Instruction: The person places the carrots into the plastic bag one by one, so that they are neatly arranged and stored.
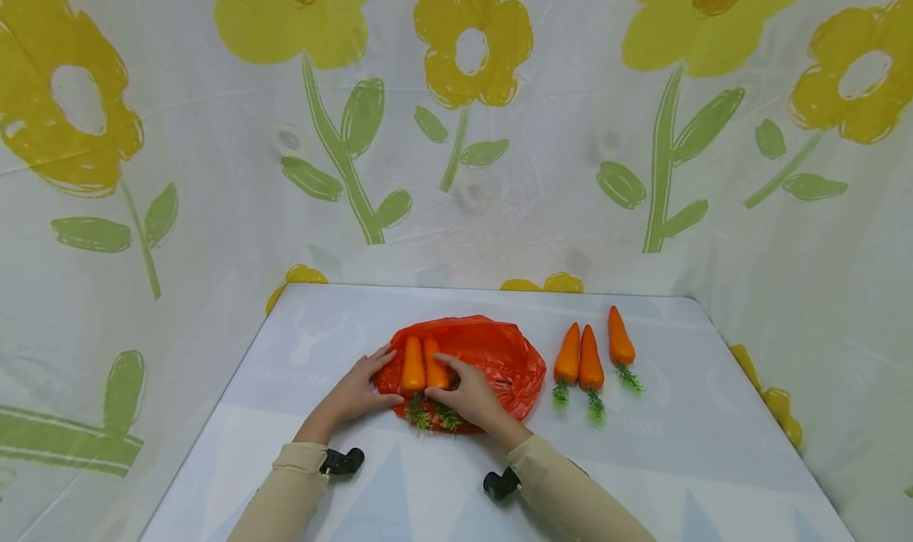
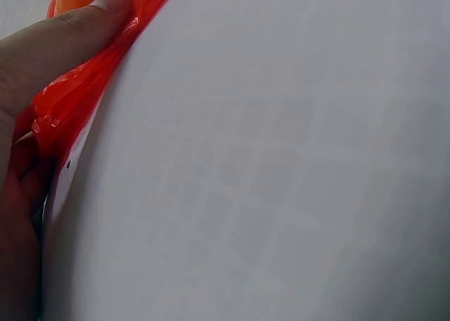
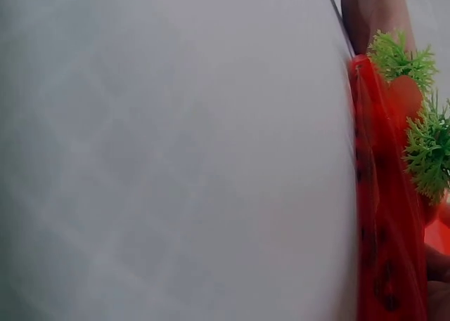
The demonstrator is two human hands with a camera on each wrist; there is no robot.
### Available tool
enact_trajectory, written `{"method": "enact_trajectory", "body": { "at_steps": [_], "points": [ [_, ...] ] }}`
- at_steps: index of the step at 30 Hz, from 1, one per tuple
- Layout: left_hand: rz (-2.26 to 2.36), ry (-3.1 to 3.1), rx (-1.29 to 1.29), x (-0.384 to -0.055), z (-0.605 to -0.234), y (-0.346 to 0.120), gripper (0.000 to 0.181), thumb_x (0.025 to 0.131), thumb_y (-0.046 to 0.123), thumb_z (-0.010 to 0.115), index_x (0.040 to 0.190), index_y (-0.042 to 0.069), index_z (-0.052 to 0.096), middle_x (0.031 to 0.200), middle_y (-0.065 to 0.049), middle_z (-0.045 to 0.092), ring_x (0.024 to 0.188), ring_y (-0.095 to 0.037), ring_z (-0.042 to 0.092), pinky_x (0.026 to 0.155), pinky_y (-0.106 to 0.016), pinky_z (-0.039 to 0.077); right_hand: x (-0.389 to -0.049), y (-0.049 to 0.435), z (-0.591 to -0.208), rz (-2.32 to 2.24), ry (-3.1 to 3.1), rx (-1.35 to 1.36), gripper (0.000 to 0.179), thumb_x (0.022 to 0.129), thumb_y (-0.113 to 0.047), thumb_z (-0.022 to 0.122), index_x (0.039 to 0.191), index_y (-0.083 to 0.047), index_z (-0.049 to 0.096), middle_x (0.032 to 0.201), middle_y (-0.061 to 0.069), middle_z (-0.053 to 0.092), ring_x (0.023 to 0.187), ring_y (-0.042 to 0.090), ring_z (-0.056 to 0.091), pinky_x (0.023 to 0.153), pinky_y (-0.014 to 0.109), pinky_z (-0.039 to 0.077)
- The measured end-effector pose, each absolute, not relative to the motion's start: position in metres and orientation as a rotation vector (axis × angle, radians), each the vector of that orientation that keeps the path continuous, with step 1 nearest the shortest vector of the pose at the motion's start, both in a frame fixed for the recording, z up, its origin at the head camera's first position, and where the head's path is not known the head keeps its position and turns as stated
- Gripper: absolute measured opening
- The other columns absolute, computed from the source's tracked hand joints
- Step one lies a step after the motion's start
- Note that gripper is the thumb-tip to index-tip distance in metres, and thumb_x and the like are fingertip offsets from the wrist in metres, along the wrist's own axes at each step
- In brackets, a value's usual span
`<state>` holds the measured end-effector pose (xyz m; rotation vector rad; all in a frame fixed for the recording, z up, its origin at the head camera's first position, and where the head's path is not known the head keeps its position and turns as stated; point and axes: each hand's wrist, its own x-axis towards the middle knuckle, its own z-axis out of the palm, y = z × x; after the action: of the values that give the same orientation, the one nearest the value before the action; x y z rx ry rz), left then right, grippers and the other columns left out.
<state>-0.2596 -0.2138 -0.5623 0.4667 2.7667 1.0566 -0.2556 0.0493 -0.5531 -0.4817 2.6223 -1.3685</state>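
Observation:
A crumpled red plastic bag (image 1: 495, 348) lies spread on the table with two orange carrots (image 1: 412, 365) side by side on its left part, their green leafy tops toward me. My right hand (image 1: 474, 395) grips the right-hand carrot (image 1: 437, 377) between thumb and fingers. At the bag's left edge, my left hand (image 1: 360, 387) holds the plastic, its thumb (image 2: 77, 40) lying over the red film in the left wrist view. In the right wrist view, the leafy tops (image 3: 430, 149) show beside the bag's edge (image 3: 394, 265); most of the right hand is out of sight there.
Two more carrots (image 1: 567, 356) lie close together right of the bag, with another carrot (image 1: 620, 337) farther right and back. The white table (image 1: 285, 352) ends at a flower-printed curtain (image 1: 542, 209) behind and at both sides. Each wrist wears a black camera (image 1: 344, 461).

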Motion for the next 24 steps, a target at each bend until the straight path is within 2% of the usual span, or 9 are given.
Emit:
{"method": "enact_trajectory", "body": {
  "at_steps": [3,5,13,24],
  "points": [
    [1.062,2.765,0.474,-0.260,-0.562,-0.214,0.094,0.082,0.049,0.082,0.157,0.010,0.040,0.167,-0.009,0.027,0.148,-0.056,0.018,0.116,-0.069,0.023,-0.256,0.050,-0.553,-1.371,2.618,-0.462,0.073,0.088,-0.047,0.078,0.151,-0.022,0.051,0.147,0.006,0.056,0.128,0.028,0.057,0.105,0.048,0.050],
    [1.064,2.763,0.474,-0.260,-0.561,-0.214,0.094,0.082,0.049,0.082,0.157,0.010,0.040,0.167,-0.009,0.027,0.148,-0.055,0.017,0.116,-0.069,0.022,-0.255,0.050,-0.552,-1.379,2.614,-0.458,0.074,0.088,-0.047,0.078,0.151,-0.021,0.050,0.147,0.007,0.056,0.125,0.027,0.058,0.104,0.048,0.051],
    [1.080,2.752,0.459,-0.259,-0.560,-0.213,0.094,0.082,0.048,0.083,0.157,0.010,0.040,0.167,-0.009,0.027,0.148,-0.056,0.017,0.116,-0.069,0.023,-0.255,0.054,-0.552,-1.379,2.624,-0.459,0.074,0.087,-0.047,0.079,0.150,-0.018,0.051,0.137,0.005,0.061,0.101,0.016,0.061,0.088,0.035,0.057],
    [1.083,2.743,0.458,-0.259,-0.561,-0.214,0.094,0.082,0.046,0.084,0.157,0.010,0.041,0.167,-0.009,0.026,0.148,-0.055,0.016,0.116,-0.069,0.022,-0.252,0.062,-0.552,-1.453,2.581,-0.475,0.072,0.089,-0.041,0.079,0.149,-0.013,0.051,0.133,0.007,0.063,0.100,0.017,0.063,0.087,0.036,0.058]
  ]
}}
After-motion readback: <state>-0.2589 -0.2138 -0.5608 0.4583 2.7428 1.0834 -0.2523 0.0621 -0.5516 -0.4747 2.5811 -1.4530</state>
